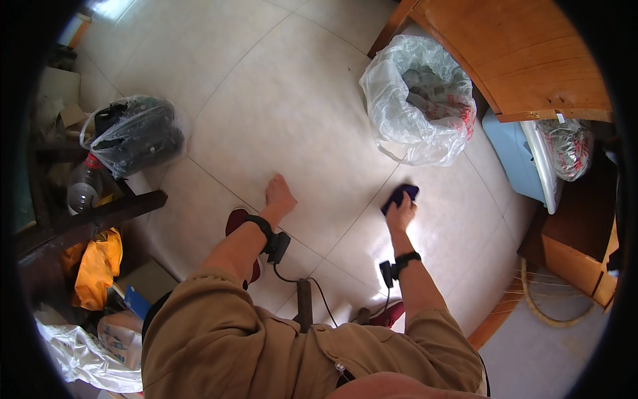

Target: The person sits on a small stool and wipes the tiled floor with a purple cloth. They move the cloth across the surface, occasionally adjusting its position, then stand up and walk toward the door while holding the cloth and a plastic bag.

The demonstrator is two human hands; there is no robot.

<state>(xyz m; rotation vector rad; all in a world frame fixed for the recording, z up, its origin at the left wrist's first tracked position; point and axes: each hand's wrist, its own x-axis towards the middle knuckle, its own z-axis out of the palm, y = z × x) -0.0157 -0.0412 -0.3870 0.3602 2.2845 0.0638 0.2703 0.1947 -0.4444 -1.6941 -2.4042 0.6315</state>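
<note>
My right hand [401, 213] grips a small, flat, dark purple item [408, 190] above the tiled floor [299, 124]. Its exact kind is unclear. The transparent bag lining a bin [384, 114] stands just beyond that hand. My left hand [280, 196] is over the floor with its back toward me. Its fingers are bent underneath and mostly hidden, and nothing shows in it. Each wrist wears a black strap with a small cabled device; one is the left device [278, 248], the other the right device [386, 274]. Dark red shoes [237, 219] show below my forearms.
At left, a clear bag of dark things [142, 132], a plastic bottle [84, 187] and an orange bag [99, 269] crowd a dark wooden bar [124, 207]. At right are wooden furniture [523, 55], a light blue lidded box [513, 159] and a brown wooden box [573, 264].
</note>
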